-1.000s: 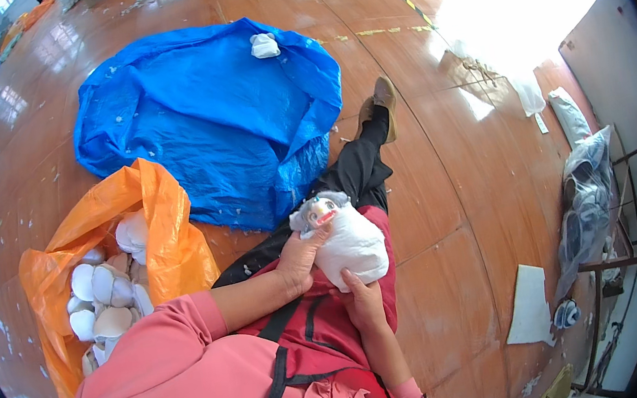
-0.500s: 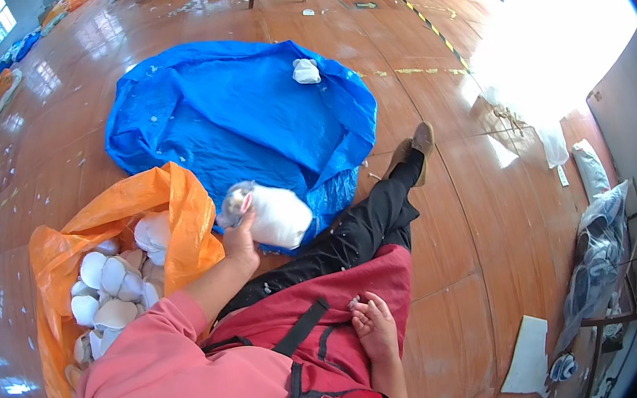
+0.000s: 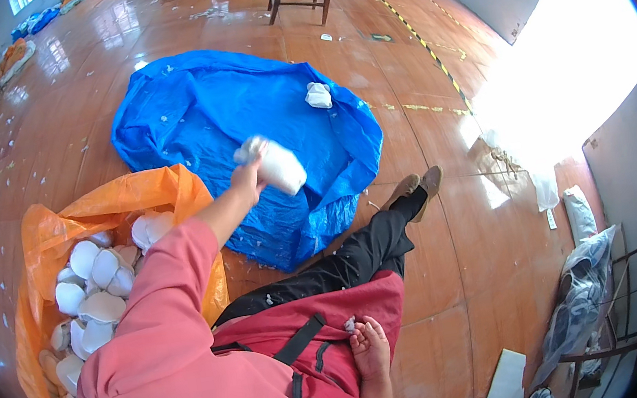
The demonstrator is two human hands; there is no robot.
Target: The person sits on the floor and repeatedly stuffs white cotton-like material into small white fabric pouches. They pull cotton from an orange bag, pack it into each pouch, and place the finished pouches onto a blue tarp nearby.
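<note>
Crinkled, glossy blue plastic sheet (image 3: 213,124) gleaming away, slick, creased orange plastic bag (image 3: 184,193), smooth, matt white rounded pieces (image 3: 102,307) inside, white cloth-looking bundle (image 3: 281,170), its finish blurred, matt red cloth apron (image 3: 370,298), shiny reddish-brown floor (image 3: 439,346), and there, glossy clear plastic bag (image 3: 575,292).

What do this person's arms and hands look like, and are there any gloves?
A loose pink left sleeve ends near the elbow. The left hand and right hand are bare, with no gloves, watch or bracelet visible. The right sleeve cannot be made out.
</note>
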